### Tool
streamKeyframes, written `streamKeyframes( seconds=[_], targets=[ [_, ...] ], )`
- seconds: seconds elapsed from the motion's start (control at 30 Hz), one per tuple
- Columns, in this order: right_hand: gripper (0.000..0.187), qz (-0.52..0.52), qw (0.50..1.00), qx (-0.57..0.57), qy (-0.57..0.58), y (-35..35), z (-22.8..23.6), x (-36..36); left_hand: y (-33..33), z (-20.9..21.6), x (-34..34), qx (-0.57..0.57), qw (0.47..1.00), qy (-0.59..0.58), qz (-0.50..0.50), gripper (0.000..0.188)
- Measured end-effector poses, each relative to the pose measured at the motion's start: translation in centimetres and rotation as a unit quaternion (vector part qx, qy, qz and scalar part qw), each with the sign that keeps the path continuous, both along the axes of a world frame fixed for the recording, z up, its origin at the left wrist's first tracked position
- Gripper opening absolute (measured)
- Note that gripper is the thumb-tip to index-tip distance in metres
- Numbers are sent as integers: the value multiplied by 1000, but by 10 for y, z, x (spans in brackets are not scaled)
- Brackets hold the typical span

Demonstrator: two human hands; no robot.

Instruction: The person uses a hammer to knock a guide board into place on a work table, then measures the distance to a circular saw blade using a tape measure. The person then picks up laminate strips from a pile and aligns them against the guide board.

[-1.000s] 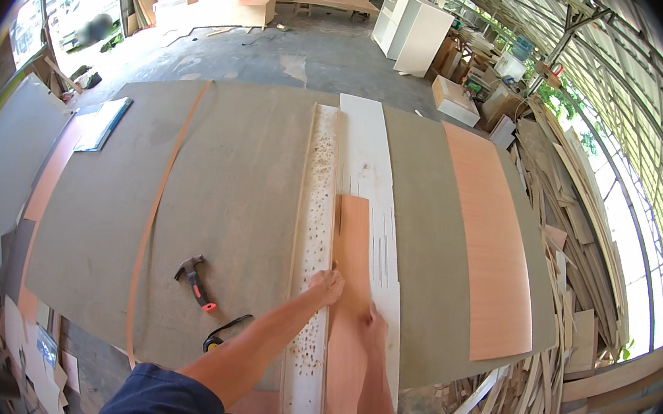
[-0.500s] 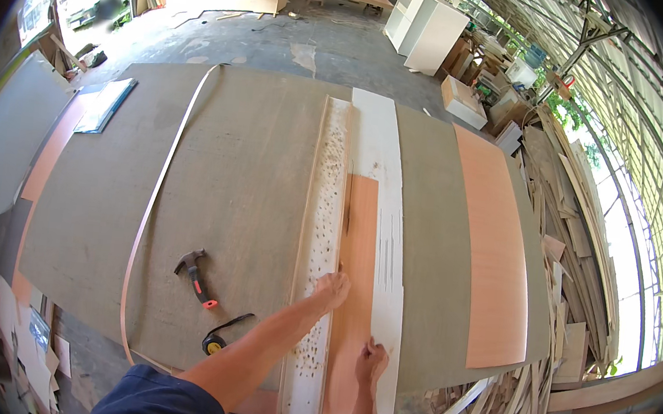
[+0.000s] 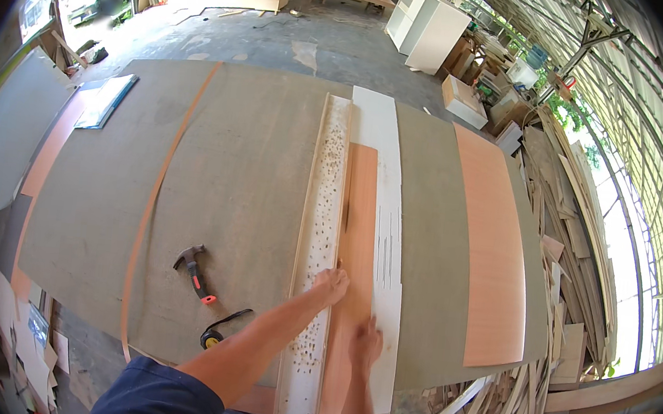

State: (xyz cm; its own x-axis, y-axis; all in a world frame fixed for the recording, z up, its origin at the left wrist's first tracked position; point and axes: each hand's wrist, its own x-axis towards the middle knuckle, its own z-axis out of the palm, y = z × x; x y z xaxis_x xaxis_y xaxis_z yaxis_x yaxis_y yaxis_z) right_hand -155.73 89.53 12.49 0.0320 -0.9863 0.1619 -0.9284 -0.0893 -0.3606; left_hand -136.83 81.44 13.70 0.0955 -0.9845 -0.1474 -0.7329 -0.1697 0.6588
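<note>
A long orange sheet strip point(image 3: 361, 210) lies on a white board point(image 3: 387, 260), against the right edge of a long, white, dark-spotted board point(image 3: 326, 166). My left hand point(image 3: 330, 287) is closed at that edge, its knuckles over the seam with the orange strip. What its fingers hold, if anything, is too small to make out. Nearer me, my right hand point(image 3: 367, 344) is at the right edge of the orange strip; its fingers are blurred. A claw hammer point(image 3: 196, 274) with a black and red handle and a tape measure point(image 3: 212, 339) lie left of my left forearm.
The boards rest on a large grey-brown panel point(image 3: 258, 144). A thin orange strip point(image 3: 160, 182) crosses its left part; a wide orange sheet point(image 3: 494, 255) lies on the right. Scrap wood point(image 3: 576, 238) is heaped at the right. A white cabinet point(image 3: 428, 29) stands beyond.
The orange strip has slid away from me along the spotted board. My right hand has moved forward and slightly left. The thin strip at left looks orange now, pale before. My left hand stays nearly in place.
</note>
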Motion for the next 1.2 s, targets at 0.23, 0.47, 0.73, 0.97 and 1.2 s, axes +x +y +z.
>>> streamKeyframes(
  seconds=[0.23, 0.47, 0.73, 0.97, 1.2],
  targets=[
    [26, -223, 857, 67, -459, 105, -33, -54, 1, 11, -4, 14, 999, -12, -33, 36],
    [8, -39, 998, -14, -53, -16, 11, 22, 1, 3, -2, 12, 997, -68, -33, 32],
    [25, 4, 998, 51, -46, -68, 15, 26, -3, -5, -3, -48, 991, -102, -76, 36],
    [33, -6, 999, -34, -42, 93, 5, -34, 2, 4, 6, 23, 1000, -14, -3, 36],
    [14, -66, 988, -17, -141, 39, -13, -24, -7, -12, -10, 17, 998, -59, -20, 35]
  ],
)
